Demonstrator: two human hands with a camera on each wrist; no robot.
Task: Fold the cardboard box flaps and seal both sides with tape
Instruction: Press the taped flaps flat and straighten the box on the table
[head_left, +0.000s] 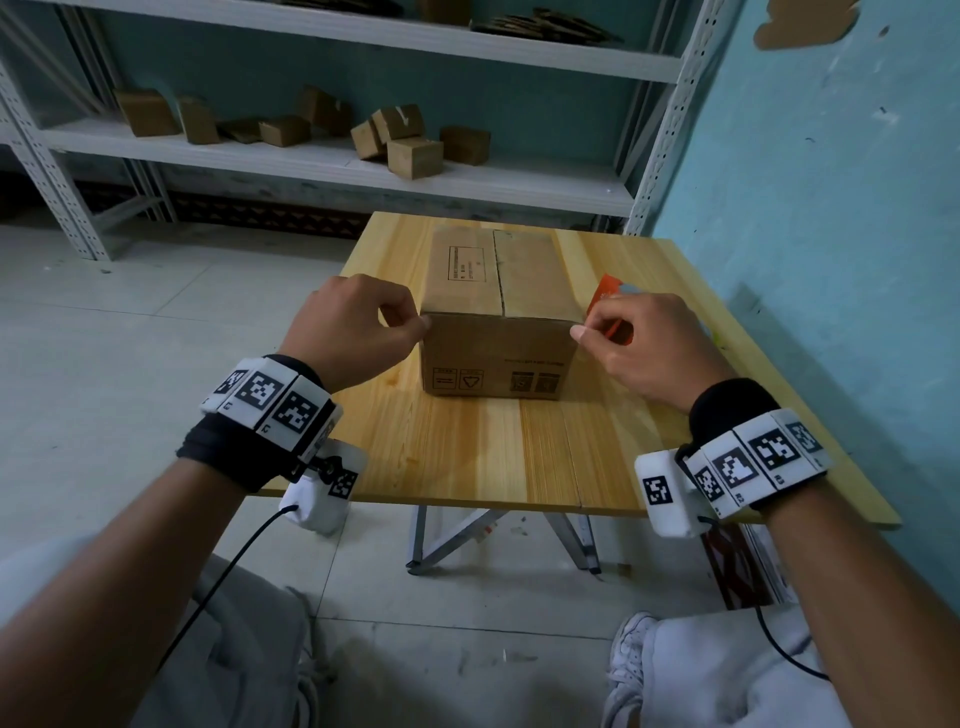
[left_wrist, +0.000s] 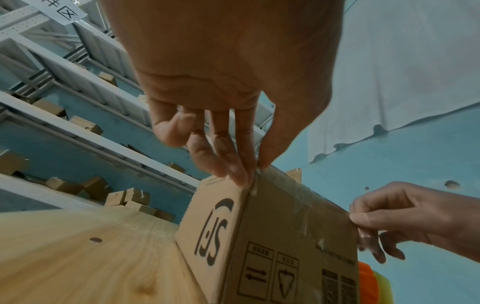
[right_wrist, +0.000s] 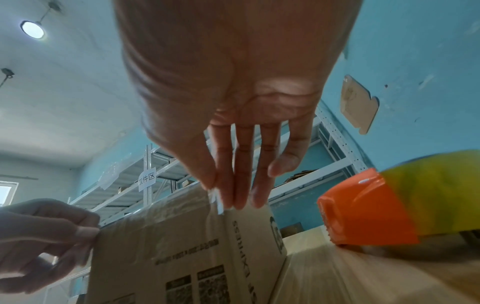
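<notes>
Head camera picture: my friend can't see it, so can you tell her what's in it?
Two hands, the left hand and the right hand, pinch the two near top corners of a closed cardboard box on a wooden table. An orange tape dispenser lies behind the right hand.

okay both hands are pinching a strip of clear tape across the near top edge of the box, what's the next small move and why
Probably lower the clear tape and press it flat along the near edge of the cardboard box. The left hand and right hand each pinch an end at a top corner, the flaps already lie closed, and the tape dispenser sits aside.
</notes>
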